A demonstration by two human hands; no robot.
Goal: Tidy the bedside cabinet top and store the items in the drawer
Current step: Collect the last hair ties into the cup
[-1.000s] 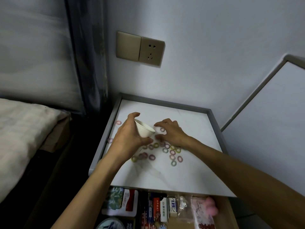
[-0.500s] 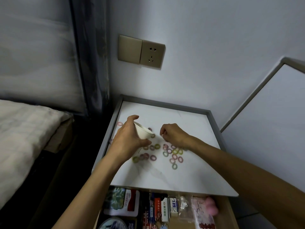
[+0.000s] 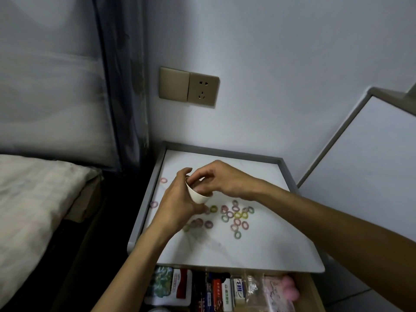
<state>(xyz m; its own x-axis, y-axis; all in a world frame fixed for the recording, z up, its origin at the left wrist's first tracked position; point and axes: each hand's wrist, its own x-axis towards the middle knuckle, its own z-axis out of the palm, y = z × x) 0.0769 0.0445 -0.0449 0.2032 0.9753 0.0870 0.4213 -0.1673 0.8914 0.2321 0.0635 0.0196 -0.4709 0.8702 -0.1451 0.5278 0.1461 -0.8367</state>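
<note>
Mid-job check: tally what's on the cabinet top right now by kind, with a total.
White cup: 1, gripped by the left hand
Loose hair ties: about 21 showing; overlaps and the hand may hide more
Total: about 22

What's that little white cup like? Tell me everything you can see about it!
The little white cup is small, plain and smooth, and narrower at its base than at its rim. It looks like paper or plastic. It is tilted, and the left hand grips it round the side, just over the cabinet top near the scattered hair ties. The right hand has its fingertips at the cup's mouth. What is inside is hidden.
</note>
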